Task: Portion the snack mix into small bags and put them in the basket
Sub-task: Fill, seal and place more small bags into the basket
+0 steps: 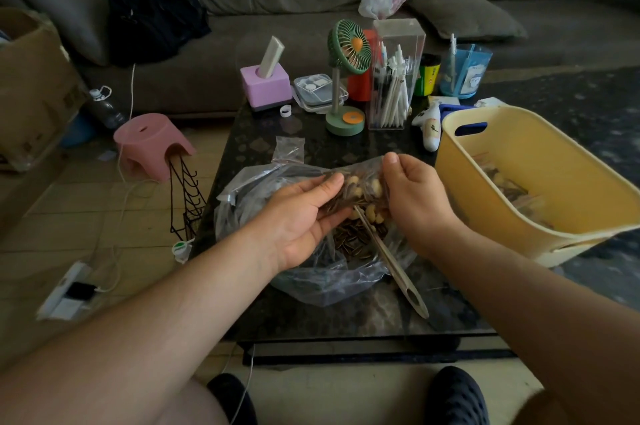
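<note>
Head view: hands [356,202] hide small bag's [360,189] edges.

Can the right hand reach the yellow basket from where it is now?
Probably yes. The right hand pinches the small bag over the big bag, and the basket stands open just to its right, with nothing between them.
</note>
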A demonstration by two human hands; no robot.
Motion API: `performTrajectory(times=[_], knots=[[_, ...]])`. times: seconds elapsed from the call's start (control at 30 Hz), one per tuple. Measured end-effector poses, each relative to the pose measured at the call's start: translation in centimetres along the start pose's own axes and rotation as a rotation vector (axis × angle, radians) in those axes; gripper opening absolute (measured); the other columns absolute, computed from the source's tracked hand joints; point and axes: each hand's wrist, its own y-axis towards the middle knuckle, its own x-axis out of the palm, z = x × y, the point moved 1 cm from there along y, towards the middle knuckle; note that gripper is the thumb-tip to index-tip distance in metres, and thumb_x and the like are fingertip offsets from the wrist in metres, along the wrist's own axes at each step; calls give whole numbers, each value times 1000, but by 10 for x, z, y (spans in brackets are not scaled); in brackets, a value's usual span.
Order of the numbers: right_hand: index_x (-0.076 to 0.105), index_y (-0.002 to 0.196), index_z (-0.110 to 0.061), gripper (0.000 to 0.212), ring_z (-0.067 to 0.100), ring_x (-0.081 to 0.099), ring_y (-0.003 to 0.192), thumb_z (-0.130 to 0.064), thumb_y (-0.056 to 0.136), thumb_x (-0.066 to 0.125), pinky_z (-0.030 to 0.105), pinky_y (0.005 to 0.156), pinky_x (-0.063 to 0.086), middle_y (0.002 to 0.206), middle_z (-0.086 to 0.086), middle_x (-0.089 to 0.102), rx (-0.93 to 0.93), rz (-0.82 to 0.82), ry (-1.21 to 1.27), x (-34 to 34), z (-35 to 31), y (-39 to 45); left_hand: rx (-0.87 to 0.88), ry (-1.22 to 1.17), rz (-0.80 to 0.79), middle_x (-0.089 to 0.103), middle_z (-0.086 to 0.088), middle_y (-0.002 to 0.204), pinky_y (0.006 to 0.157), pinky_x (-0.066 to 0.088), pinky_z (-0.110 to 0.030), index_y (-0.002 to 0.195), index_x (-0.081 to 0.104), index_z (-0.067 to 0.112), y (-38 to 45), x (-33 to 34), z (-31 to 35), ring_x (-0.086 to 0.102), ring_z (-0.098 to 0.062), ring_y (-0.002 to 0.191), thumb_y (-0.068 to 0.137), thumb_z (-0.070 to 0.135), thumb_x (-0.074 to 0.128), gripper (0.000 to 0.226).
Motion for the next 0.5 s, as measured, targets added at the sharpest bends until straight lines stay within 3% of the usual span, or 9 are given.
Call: performTrajectory(times=[0.1,0.23,0.3,0.4,0.5], knots=[[70,93,-21,52,19,70,69,-59,107,37,39,61,57,78,2,74,-18,-13,-33,-2,4,3,-1,-36,-5,79,-16,114,78,66,-33,119,69,2,0,-1,-1,79,-21,94,100,9,66,21],[66,88,-22,36,1,60,58,-42,110,45,19,55,43,70,-5,67,-155,34,-307,-4,3,0,-7,-69,-21,79,-16,109,76,67,-35,117,69,6,0,0,-2,80,-22,92,100,11,66,18],[65,87,-25,34,3,61,62,-42,110,45,23,58,45,73,-6,68,-200,68,-300,-5,2,0,8,-69,-13,80,-14,108,76,66,-36,115,69,11,0,0,-2,80,-22,91,101,15,66,15],[66,103,-32,39,14,70,81,-62,104,41,36,69,55,92,-3,74,-83,-32,-120,-4,1,3,60,-4,31,80,-6,102,77,61,-31,109,73,18,2,1,-1,76,-18,91,101,17,67,10],[69,116,-30,39,21,72,89,-61,102,50,39,74,56,106,1,75,76,-233,-40,-9,-5,3,105,129,37,81,-5,107,95,58,-38,113,76,18,2,0,0,74,-23,105,101,20,68,15]])
